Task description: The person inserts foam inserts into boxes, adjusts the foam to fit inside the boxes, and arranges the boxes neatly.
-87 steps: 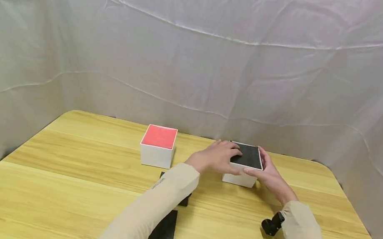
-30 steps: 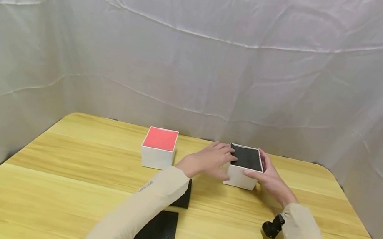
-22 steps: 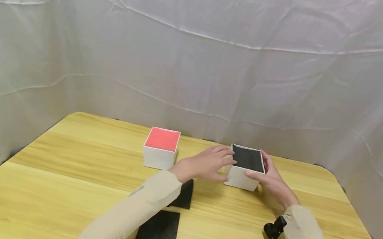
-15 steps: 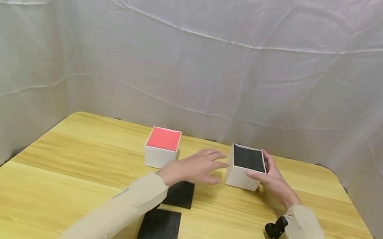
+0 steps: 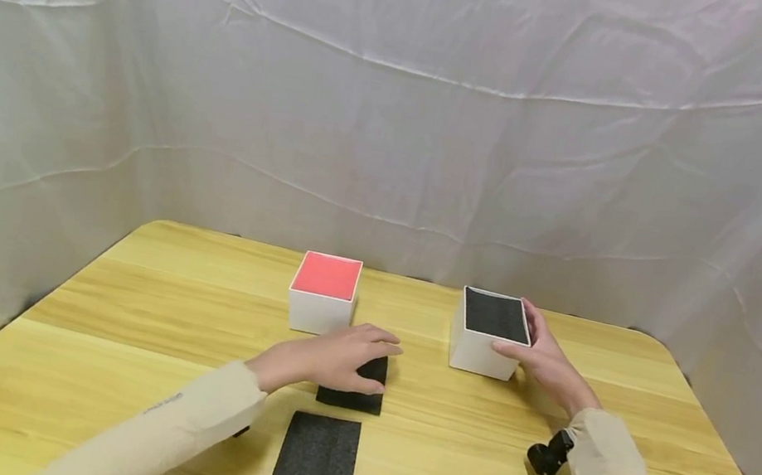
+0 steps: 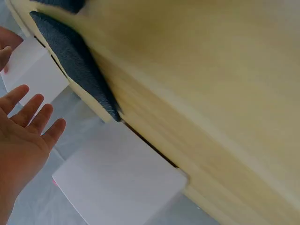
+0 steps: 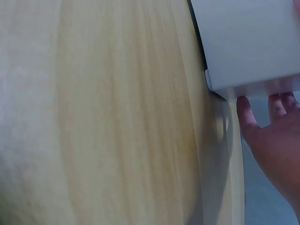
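Observation:
My left hand (image 5: 361, 356) lies flat over a black foam square (image 5: 357, 398) on the wooden table (image 5: 148, 316); in the left wrist view the left hand (image 6: 33, 115) has spread straight fingers beside the foam square (image 6: 75, 61). A second black foam square (image 5: 317, 455) lies just nearer me. My right hand (image 5: 535, 349) holds the right side of a white box with a black top (image 5: 491, 323), thumb on its near top edge. In the right wrist view the fingertips (image 7: 246, 110) touch the box wall (image 7: 248, 42).
A white box with a red top (image 5: 325, 277) stands left of the black-topped one, just beyond my left hand. A white cloth (image 5: 403, 107) hangs behind and around the table. A small black camera (image 5: 547, 454) sits on my right wrist.
My left hand has left the black-topped box and come back and left onto the nearer foam square. The right hand has stayed on the box.

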